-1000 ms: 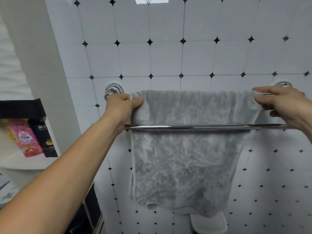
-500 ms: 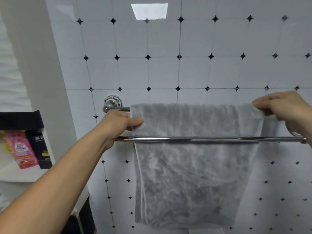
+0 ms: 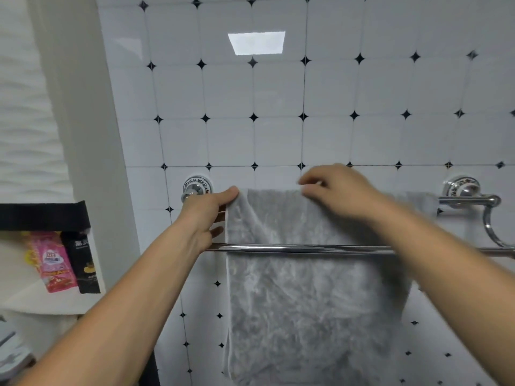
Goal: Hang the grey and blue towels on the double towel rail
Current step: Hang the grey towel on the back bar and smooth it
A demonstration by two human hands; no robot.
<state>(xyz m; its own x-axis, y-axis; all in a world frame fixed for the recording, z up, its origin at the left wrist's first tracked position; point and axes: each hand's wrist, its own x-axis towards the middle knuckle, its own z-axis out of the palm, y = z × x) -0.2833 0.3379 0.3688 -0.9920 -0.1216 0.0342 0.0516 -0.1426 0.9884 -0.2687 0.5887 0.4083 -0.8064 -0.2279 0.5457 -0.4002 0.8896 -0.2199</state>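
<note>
A grey towel (image 3: 303,307) hangs over the back bar of the chrome double towel rail (image 3: 278,248), draped behind the front bar. My left hand (image 3: 207,215) pinches the towel's top left corner by the left wall mount. My right hand (image 3: 338,192) rests on the towel's top edge near the middle, fingers curled; its motion blur hides whether it grips the cloth. No blue towel is in view.
The rail's right bracket (image 3: 471,197) curves out from the tiled wall (image 3: 278,107). At the left, a shelf (image 3: 41,299) holds a pink packet (image 3: 54,263) and a black packet (image 3: 85,263) under a black band.
My right hand has moved left from the towel's right corner to the middle of its top edge. The view has tilted up, so the rail sits lower in frame. The left hand stays at the left corner.
</note>
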